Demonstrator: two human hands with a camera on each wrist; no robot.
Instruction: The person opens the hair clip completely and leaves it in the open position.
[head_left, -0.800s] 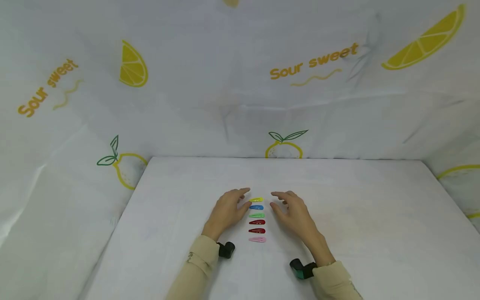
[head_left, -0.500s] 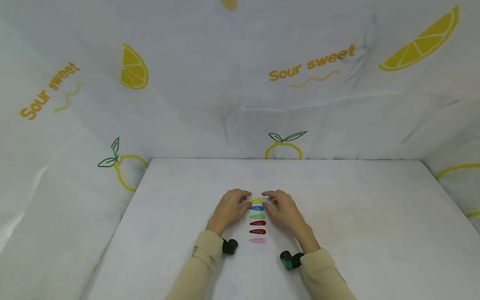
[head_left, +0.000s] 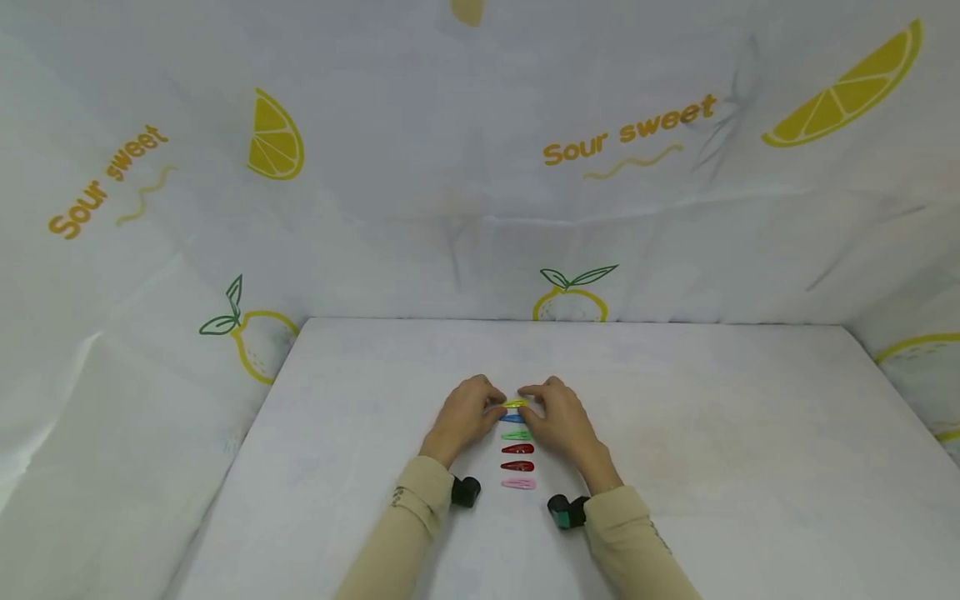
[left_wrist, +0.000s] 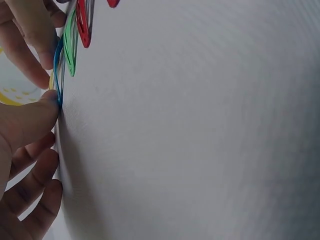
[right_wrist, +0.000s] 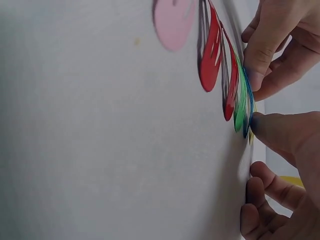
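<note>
Several snap hair clips lie in a column on the white table. My left hand [head_left: 466,412] holds the left end of the yellow hair clip [head_left: 515,404] at the far end, thumb and index finger on either side. Around its right end, my right hand [head_left: 558,417] has thumb and index finger curved, with a gap between the tips. Directly nearer is the blue hair clip [head_left: 512,419]; both thumbs [left_wrist: 45,107] [right_wrist: 270,131] are close to it in the wrist views. Below come a green clip [head_left: 517,436], two red clips [head_left: 517,449] [head_left: 517,467] and a pink clip [head_left: 518,483].
The white table [head_left: 712,417] extends around the clips. Behind it hangs a white cloth [head_left: 412,208] printed with lemons and lettering. Black wrist cameras [head_left: 466,492] [head_left: 567,512] sit beside both sleeves.
My right hand has moved left to the yellow clip's right end. My left thumb and index finger have drawn closer together at its left end. The clips keep their column.
</note>
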